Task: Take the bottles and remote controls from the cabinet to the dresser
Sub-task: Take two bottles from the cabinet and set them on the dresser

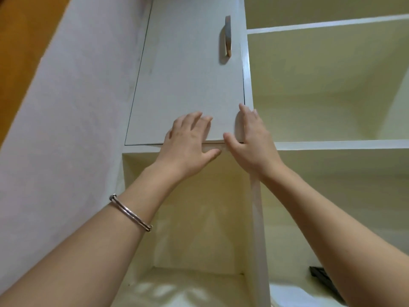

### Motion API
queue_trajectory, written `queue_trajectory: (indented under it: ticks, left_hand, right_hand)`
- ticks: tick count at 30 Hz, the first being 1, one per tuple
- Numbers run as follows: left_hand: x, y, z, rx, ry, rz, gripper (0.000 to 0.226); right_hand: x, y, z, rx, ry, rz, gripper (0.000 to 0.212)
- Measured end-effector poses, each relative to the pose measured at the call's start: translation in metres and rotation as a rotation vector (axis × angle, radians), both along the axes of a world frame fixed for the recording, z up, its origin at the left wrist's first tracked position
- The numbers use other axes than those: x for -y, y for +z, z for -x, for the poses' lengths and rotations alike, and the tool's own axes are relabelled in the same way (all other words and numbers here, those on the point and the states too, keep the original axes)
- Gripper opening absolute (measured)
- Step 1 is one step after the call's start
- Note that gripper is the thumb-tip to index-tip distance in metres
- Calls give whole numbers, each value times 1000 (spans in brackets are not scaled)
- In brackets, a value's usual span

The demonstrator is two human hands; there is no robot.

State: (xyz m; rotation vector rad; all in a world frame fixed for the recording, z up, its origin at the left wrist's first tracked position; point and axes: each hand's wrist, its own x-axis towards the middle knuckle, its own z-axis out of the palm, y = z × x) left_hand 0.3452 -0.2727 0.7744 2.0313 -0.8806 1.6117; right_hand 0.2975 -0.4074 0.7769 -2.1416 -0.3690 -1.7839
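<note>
Both arms reach up to a white cabinet [250, 129] seen from below. The left hand [188, 142] lies spread and flat against the lower part of the closed cabinet door [188, 85], its fingers on the door face and its thumb hooked under the door's bottom edge, with nothing in its hold. The right hand [250, 140] presses at the door's lower right corner, fingers open and running up along the right edge where the door meets the vertical divider [256, 207]; it too carries nothing. A metal bangle [130, 212] circles the left forearm. A curved handle [228, 36] sits high on the door near its right edge, well above both hands. Below the door an open compartment [194, 218] stands with bare cream walls and free room under the wrists. To the right of the divider, open shelves [332, 145] stack upward, their front edges running off the frame. On the lower right shelf, just beside the right forearm and partly hidden by it, lies a dark flat object [321, 274] that may be a remote control; too little shows to be sure. No bottles are in sight. A pale wall [66, 107] borders the cabinet's left side.
</note>
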Motion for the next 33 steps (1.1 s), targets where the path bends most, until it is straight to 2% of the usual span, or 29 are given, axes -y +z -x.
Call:
queue_trajectory:
  ticks: [4,11,13,16,18,21,28,30,33]
  left_hand:
    - [0,3,0,18,20,12,71]
    - [9,3,1,132,115,-5,64]
    - [9,6,3,311,164,-75,57]
    - [4,13,4,570,256,-186,51]
    - [-2,16,12,654,260,-236,56]
    - [-8,12,25,703,232,-243,49]
    - [-33,8,54,747,163,-161,47]
    - [-39,6,61,737,131,-125,45]
    - [-56,6,67,730,53,-51,45]
  right_hand:
    - [-13,0,9,51,230,-121,57]
    - [-21,3,29,-6,716,-347,48]
    - [-20,7,37,5,868,-438,40]
    - [-24,11,50,3,1060,-459,30]
    - [-26,13,57,25,1152,-458,29]
    - [-27,15,63,30,1295,-512,26]
    - [-39,18,60,-5,1502,-470,22]
    - [-52,17,50,-54,1478,-409,19]
    - [-72,11,26,-106,1289,-260,21]
